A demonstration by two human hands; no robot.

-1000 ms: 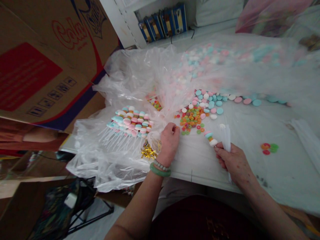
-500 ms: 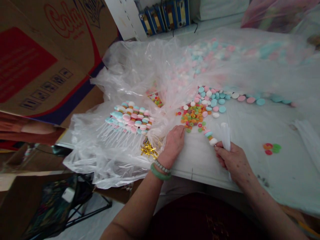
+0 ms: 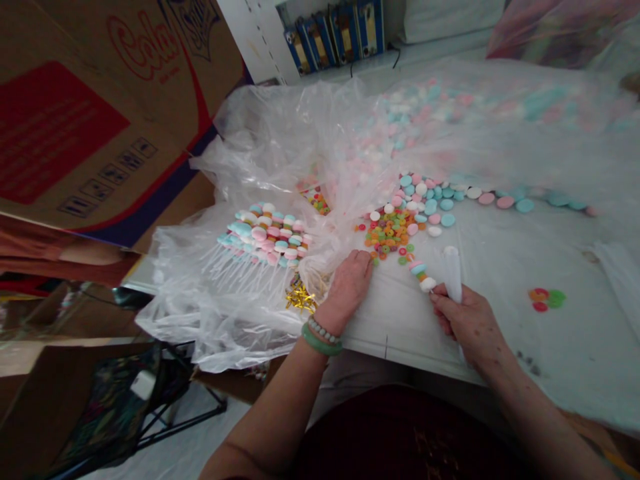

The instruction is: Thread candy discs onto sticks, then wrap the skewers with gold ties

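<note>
My right hand (image 3: pixel 465 320) is closed on the stick of a candy skewer (image 3: pixel 420 275), threaded with white, pink and blue candies and gummy rings. In the same hand stands a narrow white translucent bundle (image 3: pixel 453 273), whose kind I cannot make out. At the edge of a pile of small gummy rings (image 3: pixel 387 233) rests my left hand (image 3: pixel 349 287), its fingers curled together and the tips partly hidden. Pink, white and blue round candies (image 3: pixel 440 197) lie behind the rings. Finished-looking skewers (image 3: pixel 270 233) are stacked on clear plastic to the left, beside gold twist ties (image 3: pixel 300 298).
A large cardboard box (image 3: pixel 100 113) stands at the left. Clear plastic sheeting (image 3: pixel 280 127) covers much of the table and more candies. A few loose gummy rings (image 3: pixel 547 298) lie at the right. Blue boxes (image 3: pixel 335 37) stand at the back, and a folding chair (image 3: pixel 120 400) is lower left.
The view has shifted slightly, so the scene sits a little further right. Both hands keep nearly the same places, and the skewer stays in my right hand.
</note>
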